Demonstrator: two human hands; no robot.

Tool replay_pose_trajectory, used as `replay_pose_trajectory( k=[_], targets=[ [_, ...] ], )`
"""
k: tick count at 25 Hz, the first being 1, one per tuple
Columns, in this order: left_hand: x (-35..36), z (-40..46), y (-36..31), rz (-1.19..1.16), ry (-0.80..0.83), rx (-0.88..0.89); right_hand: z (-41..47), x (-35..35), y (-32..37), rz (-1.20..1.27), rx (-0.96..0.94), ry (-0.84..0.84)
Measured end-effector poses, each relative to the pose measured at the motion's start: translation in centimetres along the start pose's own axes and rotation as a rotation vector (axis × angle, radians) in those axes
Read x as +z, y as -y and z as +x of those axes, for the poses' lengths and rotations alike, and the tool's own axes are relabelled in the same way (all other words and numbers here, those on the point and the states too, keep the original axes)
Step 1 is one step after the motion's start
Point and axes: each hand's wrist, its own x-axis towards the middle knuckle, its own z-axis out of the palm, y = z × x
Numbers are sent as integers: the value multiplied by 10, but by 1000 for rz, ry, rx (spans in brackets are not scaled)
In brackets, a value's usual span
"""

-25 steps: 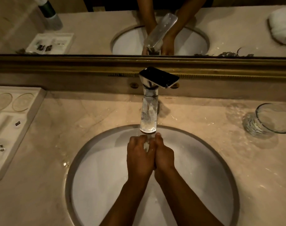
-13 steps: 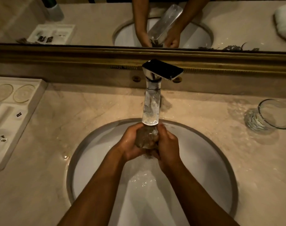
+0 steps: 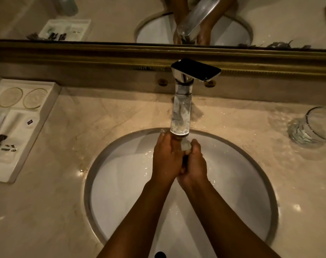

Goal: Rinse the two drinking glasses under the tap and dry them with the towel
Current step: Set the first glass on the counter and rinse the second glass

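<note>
I see both hands pressed together under the tap point(image 3: 180, 116), left hand point(image 3: 167, 159) and right hand point(image 3: 194, 164) clamped round one glass point(image 3: 185, 146); second glass point(image 3: 314, 125) stands far right.

Glass point(image 3: 185, 146) in the grip of both hands mostly hidden, only a sliver shows under the tap point(image 3: 180, 116). Second glass point(image 3: 311, 125) cut by right edge. Tray point(image 3: 46, 101) cut at left, its packet labels too blurred to read.

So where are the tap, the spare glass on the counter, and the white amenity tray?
tap point(image 3: 180, 116): head view, on its spout.
spare glass point(image 3: 307, 130): head view, on its ribbed side wall.
amenity tray point(image 3: 52, 101): head view, on its right rim.
</note>
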Motion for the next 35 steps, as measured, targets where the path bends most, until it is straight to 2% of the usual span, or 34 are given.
replay_pose_trajectory(
  k=[2, 5, 7, 9, 11, 13, 15, 18, 20, 22, 23, 25, 27, 31, 32, 33, 34, 35],
  targets=[
    [-4, 11, 3, -13, 10, -138, -9, 1, 4, -223, -135, -61],
    [-11, 19, 13, -135, 12, -329, -25, 2, 8, -404, -260, 49],
    [-14, 15, 19, -259, 11, -363, -30, 0, 9, -558, -391, 156],
    [-14, 9, 24, -399, -55, -382, -29, -3, 12, -914, -629, 211],
    [-13, 9, 30, -582, -114, -558, -28, -6, 14, -1356, -848, 274],
    [-12, 8, 33, -846, 4, -806, -26, -6, 15, -1775, -941, 351],
    [-15, 10, 28, -892, 145, -919, -26, -6, 21, -2002, -984, 488],
    [-23, 18, 18, -875, 317, -925, -26, -6, 41, -2070, -1012, 734],
    [-31, 21, 15, -710, 411, -954, -26, -5, 59, -2089, -930, 818],
    [-36, 24, 15, -577, 493, -964, -22, -5, 70, -2153, -952, 889],
    [-37, 28, 18, -531, 492, -956, -20, -6, 71, -2224, -961, 905],
    [-32, 33, 24, -543, 400, -924, -18, -6, 61, -2261, -843, 846],
    [-23, 30, 23, -639, 256, -904, -17, -4, 41, -1961, -612, 768],
    [-7, 13, 34, -587, 60, -736, -26, 5, 30, -897, -30, 745],
    [-8, 13, 31, -568, 39, -701, -26, 2, 31, -801, 16, 703],
    [-10, 16, 29, -613, 29, -712, -24, -5, 30, -866, -20, 669],
    [-10, 19, 28, -646, 30, -765, -18, -12, 29, -1133, -194, 656],
    [-11, 25, 31, -639, 66, -829, -10, -21, 28, -1487, -461, 663]
  ],
)
